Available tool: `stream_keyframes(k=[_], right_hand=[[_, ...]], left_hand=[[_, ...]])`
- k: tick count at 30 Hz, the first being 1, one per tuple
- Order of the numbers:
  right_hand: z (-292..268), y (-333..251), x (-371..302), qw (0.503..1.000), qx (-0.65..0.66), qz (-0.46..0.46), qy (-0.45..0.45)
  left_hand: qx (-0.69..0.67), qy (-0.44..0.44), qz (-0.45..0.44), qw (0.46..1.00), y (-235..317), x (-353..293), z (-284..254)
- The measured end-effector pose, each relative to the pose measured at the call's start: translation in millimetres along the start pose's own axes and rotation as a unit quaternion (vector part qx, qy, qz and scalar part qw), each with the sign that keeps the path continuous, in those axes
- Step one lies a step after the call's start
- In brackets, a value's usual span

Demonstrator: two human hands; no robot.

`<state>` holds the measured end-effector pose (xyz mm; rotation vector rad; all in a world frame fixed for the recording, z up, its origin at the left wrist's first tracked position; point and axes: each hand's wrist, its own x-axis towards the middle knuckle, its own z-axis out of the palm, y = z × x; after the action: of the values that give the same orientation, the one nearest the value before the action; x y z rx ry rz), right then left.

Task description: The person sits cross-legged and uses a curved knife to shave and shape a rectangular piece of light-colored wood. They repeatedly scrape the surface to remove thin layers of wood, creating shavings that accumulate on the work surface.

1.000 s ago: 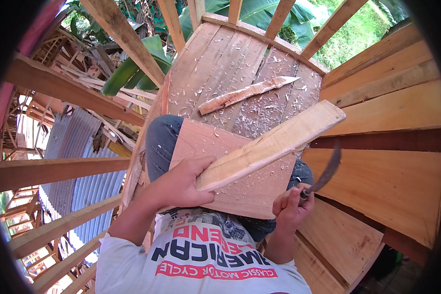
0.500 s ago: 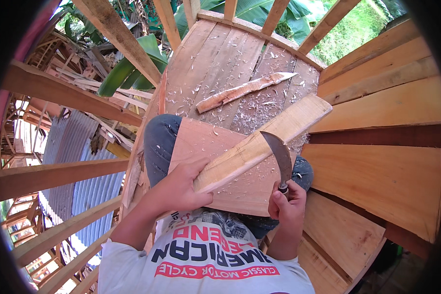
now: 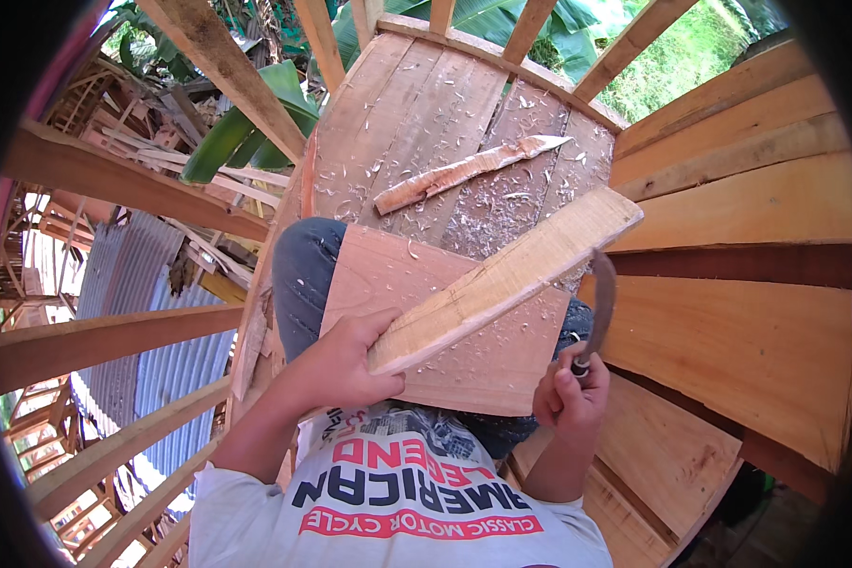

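Note:
My left hand (image 3: 358,358) is closed round the near end of a pale wooden plank (image 3: 502,275), which slants up and to the right over my lap. Under it, a flat reddish board (image 3: 379,284) lies across my thighs with shavings on it. In my right hand (image 3: 574,388) is the handle of a knife with a curved, sickle-like blade (image 3: 600,308). The blade stands upright just right of the plank, its tip close to the plank's lower edge; whether they touch I cannot tell.
A roughly carved, pointed piece of wood (image 3: 464,174) lies on the plank floor (image 3: 388,104) ahead, among scattered shavings. Wooden boards (image 3: 719,350) wall the right side. Slatted railing bars (image 3: 114,346) run along the left, with corrugated metal sheets (image 3: 133,284) beyond them.
My right hand has moved right and slightly up, carrying the knife off the plank's face to beside its right edge. The left hand and plank have barely shifted.

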<state>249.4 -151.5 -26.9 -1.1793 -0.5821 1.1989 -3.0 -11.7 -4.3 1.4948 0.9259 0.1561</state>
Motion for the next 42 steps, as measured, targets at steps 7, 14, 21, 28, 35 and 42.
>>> stream_keyframes(k=[7,14,21,28,35,42], right_hand=[[9,0,0,0.993,-0.096,0.074,-0.01],[0,4,19,0.956,0.002,-0.166,0.242],[-3,-6,0,0.998,-0.009,-0.032,0.048],[1,-3,-2,0.996,-0.048,0.071,0.002],[-29,-3,14,0.928,0.082,-0.219,0.291],[-10,-13,-8,1.0,-0.018,0.012,0.006]], left_hand=[[0.009,-0.005,0.002,1.0,6,0,0],[0.01,-0.025,0.02,0.999,6,2,0],[0.019,-0.011,0.0,1.0,-1,2,2],[0.018,0.001,0.002,1.0,8,1,8],[-0.028,-0.04,-0.039,0.998,10,-4,2],[0.041,-0.028,-0.021,0.999,-6,-3,2]])
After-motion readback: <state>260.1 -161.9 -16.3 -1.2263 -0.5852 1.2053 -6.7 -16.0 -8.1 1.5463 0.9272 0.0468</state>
